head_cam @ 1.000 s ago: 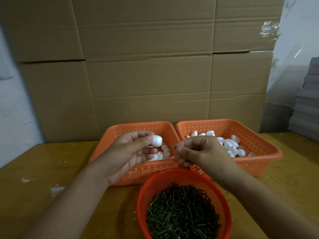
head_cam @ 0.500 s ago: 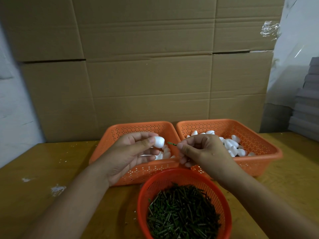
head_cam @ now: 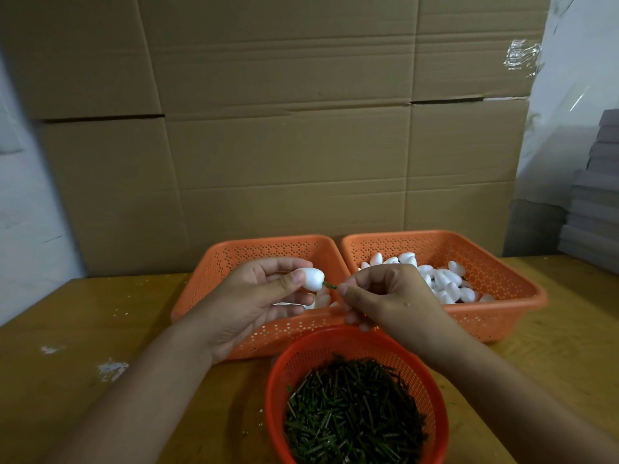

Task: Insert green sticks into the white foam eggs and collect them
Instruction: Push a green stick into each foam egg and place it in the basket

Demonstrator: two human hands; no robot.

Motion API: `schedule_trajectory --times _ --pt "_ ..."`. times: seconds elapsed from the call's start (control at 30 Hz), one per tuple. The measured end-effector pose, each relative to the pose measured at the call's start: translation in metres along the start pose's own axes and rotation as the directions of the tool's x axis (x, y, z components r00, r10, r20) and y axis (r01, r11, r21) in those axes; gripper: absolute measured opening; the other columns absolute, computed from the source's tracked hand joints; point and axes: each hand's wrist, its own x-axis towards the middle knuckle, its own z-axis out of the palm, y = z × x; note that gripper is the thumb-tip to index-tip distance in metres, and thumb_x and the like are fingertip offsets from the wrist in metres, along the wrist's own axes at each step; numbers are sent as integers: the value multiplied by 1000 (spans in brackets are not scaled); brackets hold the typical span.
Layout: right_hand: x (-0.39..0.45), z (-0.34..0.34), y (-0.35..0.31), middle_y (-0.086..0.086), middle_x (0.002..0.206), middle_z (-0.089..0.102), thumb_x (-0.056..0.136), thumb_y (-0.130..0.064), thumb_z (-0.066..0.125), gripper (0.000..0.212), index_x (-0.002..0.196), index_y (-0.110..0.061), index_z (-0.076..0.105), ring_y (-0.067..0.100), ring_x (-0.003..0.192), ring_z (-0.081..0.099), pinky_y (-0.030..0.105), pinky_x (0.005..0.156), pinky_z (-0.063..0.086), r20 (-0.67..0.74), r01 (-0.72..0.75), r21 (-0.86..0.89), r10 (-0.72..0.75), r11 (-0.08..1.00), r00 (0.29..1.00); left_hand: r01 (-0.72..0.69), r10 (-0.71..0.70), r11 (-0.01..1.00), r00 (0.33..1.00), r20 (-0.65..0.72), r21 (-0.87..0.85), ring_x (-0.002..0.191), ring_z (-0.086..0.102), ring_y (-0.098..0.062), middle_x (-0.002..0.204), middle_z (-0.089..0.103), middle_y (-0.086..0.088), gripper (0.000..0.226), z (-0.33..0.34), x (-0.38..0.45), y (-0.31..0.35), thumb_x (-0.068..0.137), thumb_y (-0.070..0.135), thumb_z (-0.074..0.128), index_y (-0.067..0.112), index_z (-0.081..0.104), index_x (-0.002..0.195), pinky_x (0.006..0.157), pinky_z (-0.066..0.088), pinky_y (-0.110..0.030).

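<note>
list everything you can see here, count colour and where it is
foam egg: one, white, held over the left basket, stick tip at its end
green stick: one, green, between egg and right fingers
left basket: one, orange, rectangular, back left on the table, a few white eggs inside
right basket: one, orange, rectangular, back right, touching the left one
loose eggs: many, white, piled in the right basket
round basket: one, red-orange, nearest the camera
stick pile: many, dark green, in the round basket
table: one, yellowish wood
cardboard boxes: several, brown, stacked behind
left hand: holds the egg
right hand: pinches the stick
</note>
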Motion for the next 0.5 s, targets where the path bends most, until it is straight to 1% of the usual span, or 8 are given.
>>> schedule_trajectory --times 0.1,0.2,0.3,0.43,0.5 --pt "-1 2 0 21 74 72 94 -9 66 21 79 4 72 16 59 64 22 51 53 -3 3 3 -3 1000 1000 -10 10 1000 1000 4 19 95 73 -20 111 75 -15 32 2 0 0 77 31 77 18 76 107 77 58 -25" --pt "-1 2 0 18 72 72 94 -11 66 21 80 3 72 15 59 64 23 52 53 -3 9 -9 -9 1000 1000 -18 18 999 1000 2 28 95 73 -20 109 75 -14 35 3 -1 1 75 34 78 18 76 107 78 58 -25" --pt "-1 3 0 17 71 72 94 -11 66 21 79 2 72 13 58 64 22 52 53 -2 8 -5 -8 1000 1000 -20 20 999 1000 -4 47 94 73 -18 108 76 -14 41 3 -1 1 76 32 76 14 72 112 78 58 -25" --pt "-1 4 2 8 65 71 93 -10 67 19 80 3 72 10 55 64 22 51 53 -9 -4 0 4 1000 1000 -20 20 996 1000 2 88 92 74 -17 105 76 -14 39 6 0 0 81 27 71 10 69 116 79 59 -26" --pt "0 4 2 7 64 70 93 -10 67 19 79 2 72 10 55 64 22 51 53 -12 -1 -3 1 1000 1000 -21 22 995 1000 -1 96 92 73 -17 105 76 -14 39 6 0 0 81 26 71 9 68 117 80 59 -26"
